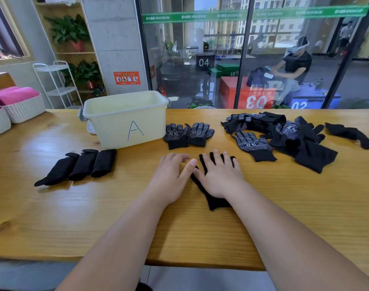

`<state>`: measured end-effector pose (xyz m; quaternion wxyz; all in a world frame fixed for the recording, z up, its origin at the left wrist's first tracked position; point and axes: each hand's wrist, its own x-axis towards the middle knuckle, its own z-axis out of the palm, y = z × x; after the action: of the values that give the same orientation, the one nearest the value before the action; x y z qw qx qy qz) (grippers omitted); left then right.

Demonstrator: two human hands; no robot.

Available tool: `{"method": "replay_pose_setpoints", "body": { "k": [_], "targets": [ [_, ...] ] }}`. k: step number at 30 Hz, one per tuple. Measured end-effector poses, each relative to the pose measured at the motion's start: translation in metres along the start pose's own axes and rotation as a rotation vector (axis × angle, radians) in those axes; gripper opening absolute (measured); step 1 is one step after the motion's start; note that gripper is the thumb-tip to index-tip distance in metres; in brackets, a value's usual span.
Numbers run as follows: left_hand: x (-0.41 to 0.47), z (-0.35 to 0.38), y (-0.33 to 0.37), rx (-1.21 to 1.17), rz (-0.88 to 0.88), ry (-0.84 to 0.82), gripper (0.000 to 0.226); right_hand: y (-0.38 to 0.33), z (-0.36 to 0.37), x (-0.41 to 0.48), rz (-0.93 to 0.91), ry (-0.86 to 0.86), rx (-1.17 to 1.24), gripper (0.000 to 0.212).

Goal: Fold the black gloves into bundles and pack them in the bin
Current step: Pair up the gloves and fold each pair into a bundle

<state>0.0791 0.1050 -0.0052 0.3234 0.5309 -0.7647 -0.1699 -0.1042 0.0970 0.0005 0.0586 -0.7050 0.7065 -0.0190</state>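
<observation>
Head view: the right hand (219,175) lies flat, fingers spread, pressing a black glove (217,201) onto the counter (95,206). The left hand (171,173) rests just beside it, fingers relaxed, holding nothing. Three bundles (84,164) lie near the bin (116,127) marked A. A flat pair (187,134) sits right of the bin, and a loose pile (284,135) lies farther right.

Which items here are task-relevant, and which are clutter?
Job: bin marked A; three folded bundles; glove under right hand; left hand; flat glove pair; loose glove pile.
Clutter: white baskets; pink towels; white rack; potted plants.
</observation>
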Motion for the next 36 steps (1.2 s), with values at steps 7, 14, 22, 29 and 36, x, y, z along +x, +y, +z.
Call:
{"method": "replay_pose_setpoints", "body": {
  "k": [7,14,22,29,36],
  "targets": [
    [-0.002,0.001,0.002,0.119,0.116,0.046,0.032,0.007,-0.015,-0.009,-0.054,0.006,0.116,0.077],
    [-0.004,0.012,0.011,0.345,0.255,-0.186,0.068,0.058,-0.018,-0.054,-0.188,-0.029,-0.030,0.081],
    [-0.006,0.012,0.010,0.352,0.259,-0.253,0.081,0.072,-0.006,-0.061,-0.237,0.069,0.099,0.081],
    [-0.008,0.002,0.010,0.255,0.267,-0.332,0.094,0.086,-0.008,-0.068,-0.206,-0.033,0.068,0.088],
    [-0.010,-0.006,0.017,0.026,0.338,-0.180,0.054,0.101,-0.017,-0.068,-0.242,0.058,0.319,0.077]
  ]
}}
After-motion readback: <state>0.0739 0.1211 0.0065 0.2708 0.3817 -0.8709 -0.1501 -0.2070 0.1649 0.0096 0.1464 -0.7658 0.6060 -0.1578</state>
